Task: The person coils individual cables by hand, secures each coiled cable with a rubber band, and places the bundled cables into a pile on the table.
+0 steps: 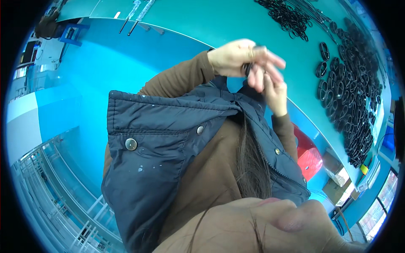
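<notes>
My left hand (233,57) reaches in from the left, in front of my chest near the table's edge, its fingers curled round a small black piece (248,68). A dark end of something (260,48) shows above those fingers. My right hand (276,97) comes up from below and meets the left fingertips. Its fingers look closed, but blur and overlap hide what they grip. Whether both hands hold the same piece I cannot tell. On the green table (236,25) beyond lie black oval loops (337,88) in a large heap.
A pile of small black rings (289,21) and thin dark rods (314,12) lie farther back. Two wrapped rods (141,14) overhang the table's edge at the far left. Right of me are a red stool (308,154) and cardboard boxes (339,187). Metal racks (59,198) stand lower left.
</notes>
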{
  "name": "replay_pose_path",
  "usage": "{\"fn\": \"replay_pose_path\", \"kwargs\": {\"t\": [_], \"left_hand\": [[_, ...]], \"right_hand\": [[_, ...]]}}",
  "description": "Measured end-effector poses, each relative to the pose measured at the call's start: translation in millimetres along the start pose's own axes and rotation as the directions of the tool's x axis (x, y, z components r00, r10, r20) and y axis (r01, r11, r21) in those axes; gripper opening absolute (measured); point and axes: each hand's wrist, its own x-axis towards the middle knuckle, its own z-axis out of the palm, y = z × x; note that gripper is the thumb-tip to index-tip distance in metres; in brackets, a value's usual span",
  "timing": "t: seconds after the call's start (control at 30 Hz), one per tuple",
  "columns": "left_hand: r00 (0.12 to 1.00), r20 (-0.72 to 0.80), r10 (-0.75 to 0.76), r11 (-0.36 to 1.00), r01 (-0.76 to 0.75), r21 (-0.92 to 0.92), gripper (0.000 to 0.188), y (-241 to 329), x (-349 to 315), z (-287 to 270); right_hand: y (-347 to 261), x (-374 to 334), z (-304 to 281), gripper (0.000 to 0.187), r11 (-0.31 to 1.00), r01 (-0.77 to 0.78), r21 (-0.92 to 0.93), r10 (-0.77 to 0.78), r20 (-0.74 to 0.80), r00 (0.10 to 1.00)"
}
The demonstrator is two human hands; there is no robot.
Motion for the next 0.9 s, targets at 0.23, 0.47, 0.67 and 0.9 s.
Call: {"fn": "replay_pose_path", "kwargs": {"t": [0.23, 0.47, 0.67, 0.9], "left_hand": [[0.890, -0.303, 0.340, 0.762, -0.072, 0.643, 0.051, -20, 0, -29], [0.963, -0.120, -0.240, 0.917, 0.265, 0.297, 0.046, -16, 0, 8], [0.984, -0.179, -0.005, 1.000, 0.008, 0.012, 0.044, -1, 1, 9], [0.857, -0.404, 0.319, 0.895, -0.133, 0.426, 0.043, -20, 3, -25]], "right_hand": [[-54, -34, -9, 0.009, 0.899, 0.262, -0.351, -0.193, 0.220, 0.956], [-40, 21, -30, 0.007, 0.969, 0.192, -0.153, -0.202, -0.052, 0.978], [-3, -13, 4, 0.015, 0.967, -0.247, 0.061, 0.248, -0.003, 0.969], [-36, -50, -9, 0.014, 0.825, 0.255, -0.504, -0.158, 0.227, 0.961]]}}
